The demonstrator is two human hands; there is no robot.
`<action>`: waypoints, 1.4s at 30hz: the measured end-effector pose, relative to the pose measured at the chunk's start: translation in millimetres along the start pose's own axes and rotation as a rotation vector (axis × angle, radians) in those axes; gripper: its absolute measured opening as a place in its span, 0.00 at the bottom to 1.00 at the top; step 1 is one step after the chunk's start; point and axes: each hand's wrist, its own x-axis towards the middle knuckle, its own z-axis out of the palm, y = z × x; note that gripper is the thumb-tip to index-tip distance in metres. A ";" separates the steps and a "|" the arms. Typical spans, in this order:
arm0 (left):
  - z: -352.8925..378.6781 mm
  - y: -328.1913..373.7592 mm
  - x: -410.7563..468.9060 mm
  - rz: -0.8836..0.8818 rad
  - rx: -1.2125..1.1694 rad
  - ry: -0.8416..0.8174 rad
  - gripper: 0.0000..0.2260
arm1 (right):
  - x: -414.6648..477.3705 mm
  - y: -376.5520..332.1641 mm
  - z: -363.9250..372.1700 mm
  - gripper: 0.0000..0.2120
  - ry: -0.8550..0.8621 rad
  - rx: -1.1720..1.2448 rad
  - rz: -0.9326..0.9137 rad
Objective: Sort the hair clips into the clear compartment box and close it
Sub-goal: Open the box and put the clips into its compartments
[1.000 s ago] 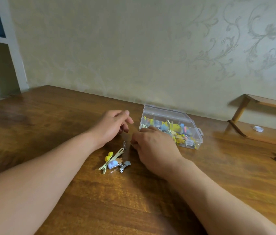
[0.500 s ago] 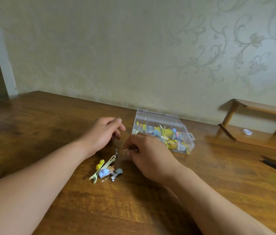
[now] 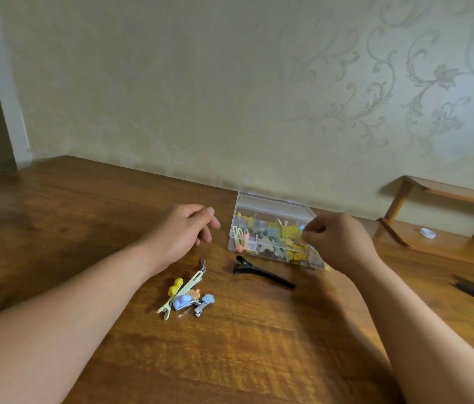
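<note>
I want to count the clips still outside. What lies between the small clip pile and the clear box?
One long black clip lies between the pile and the box, nearer the box. The head view shows it.

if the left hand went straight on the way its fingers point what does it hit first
Likely the left end of the clear plastic compartment box, just beyond the left hand; depth unclear.

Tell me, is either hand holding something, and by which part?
Left hand holds nothing. Right hand pinches over the box; whether it holds anything cannot be told.
</note>
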 end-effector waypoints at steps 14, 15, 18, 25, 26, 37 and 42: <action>0.0 3.5 -2.7 0.000 0.031 -0.012 0.17 | -1.9 -5.5 9.6 0.06 0.089 0.047 -0.024; -0.1 3.5 -3.1 0.000 0.033 -0.011 0.17 | -2.8 -5.9 9.2 0.06 0.100 0.082 -0.035; -0.6 3.9 -3.3 -0.002 0.040 -0.013 0.17 | -11.0 -12.8 7.2 0.06 0.126 0.159 -0.095; 0.6 6.0 -5.0 -0.005 0.056 0.005 0.17 | -52.4 -64.8 5.0 0.05 0.007 0.237 -0.373; 0.5 6.2 -5.1 -0.006 0.063 0.007 0.18 | -58.0 -71.5 9.2 0.06 -0.049 0.223 -0.400; 0.6 7.2 -2.1 -0.014 0.037 0.037 0.18 | -74.9 -107.5 47.6 0.14 -0.235 -0.020 -0.792; 1.3 6.6 -1.6 -0.012 0.043 0.030 0.18 | -75.3 -103.2 48.5 0.05 -0.170 -0.021 -0.798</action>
